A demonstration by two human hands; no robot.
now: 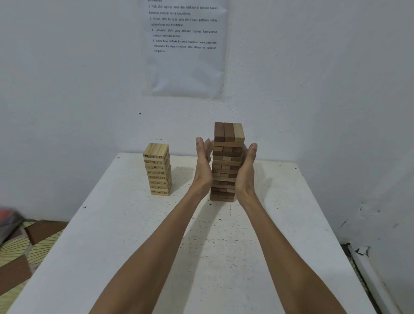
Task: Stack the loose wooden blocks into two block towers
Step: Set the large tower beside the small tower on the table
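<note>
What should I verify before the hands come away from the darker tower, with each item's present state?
1. Dark tower upright on the table: ok.
2. Its layers flush at the sides: cannot tell, the hands cover them.
3. Left hand and right hand flat, fingers straight, flanking it: ok.
4. Palms actually touching it: cannot tell.
5. Pale tower standing clear of both hands: ok.
6. Nothing left loose on the table: ok.
</note>
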